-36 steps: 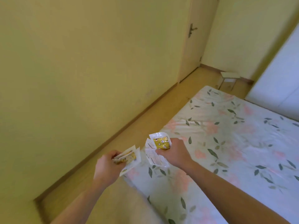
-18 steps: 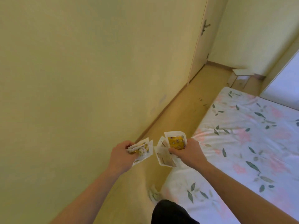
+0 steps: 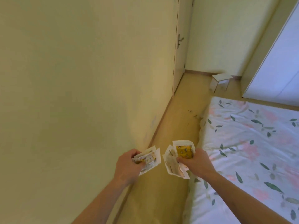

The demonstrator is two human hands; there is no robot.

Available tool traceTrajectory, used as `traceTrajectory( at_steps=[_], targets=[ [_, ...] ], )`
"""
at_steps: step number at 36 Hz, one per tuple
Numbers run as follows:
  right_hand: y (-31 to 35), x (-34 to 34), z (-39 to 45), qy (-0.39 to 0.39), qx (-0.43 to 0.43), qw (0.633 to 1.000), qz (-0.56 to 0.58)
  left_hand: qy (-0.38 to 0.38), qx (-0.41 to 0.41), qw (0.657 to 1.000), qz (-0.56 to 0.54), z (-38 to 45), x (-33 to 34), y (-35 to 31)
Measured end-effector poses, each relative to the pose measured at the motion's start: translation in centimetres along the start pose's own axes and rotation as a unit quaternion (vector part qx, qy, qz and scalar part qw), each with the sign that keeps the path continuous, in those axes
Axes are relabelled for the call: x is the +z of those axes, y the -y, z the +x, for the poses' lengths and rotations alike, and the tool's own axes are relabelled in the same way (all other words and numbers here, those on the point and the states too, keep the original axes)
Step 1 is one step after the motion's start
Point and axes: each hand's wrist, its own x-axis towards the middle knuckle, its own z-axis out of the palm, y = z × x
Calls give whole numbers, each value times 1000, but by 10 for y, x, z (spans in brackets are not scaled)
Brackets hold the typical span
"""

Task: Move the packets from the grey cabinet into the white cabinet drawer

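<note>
Both hands are full here. The left hand (image 3: 127, 167) grips a small bunch of packets (image 3: 148, 160), fingers curled round their near-left ends, so the bunch fans out up and to the right, long axis running on that diagonal toward the other hand. The right hand (image 3: 196, 163) pinches a second bunch (image 3: 177, 159) with the thumb across the front. The top one in that bunch stands nearly upright and shows a yellow patterned panel facing the camera, while the ones under it splay down and left, corners pointing at the floor (image 3: 182, 110). The two bunches sit just beside each other without touching, held out over the strip of floor between the wall (image 3: 80, 78) and the bed (image 3: 250, 151).

How many packets are in each hand I can't tell, they overlap too much and the print is blurry. The lower ends of the left bunch are hidden behind the fingers. Both forearms get cut off at the bottom edge.

Past the hands there's a door (image 3: 182, 46) with a lever handle in the wall, and a little white stool (image 3: 220, 81) on the floor near the far corner. A white panel (image 3: 278, 62) runs off the right edge, too cropped to say what it is. The bed has a floral sheet and is also cut off on the right.
</note>
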Motion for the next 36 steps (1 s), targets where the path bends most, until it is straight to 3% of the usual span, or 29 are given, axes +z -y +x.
traceTrajectory(
  at_steps=[17, 27, 36],
  targets=[
    [49, -59, 198, -185, 111, 976, 34, 130, 103, 986, -26, 302, 29, -102],
    [38, -151, 279, -306, 187, 929, 88, 219, 178, 959, -3, 448, 94, -217],
    [22, -244, 405, -326, 223, 912, 113, 226, 192, 955, 11, 578, 162, -308]
  ],
)
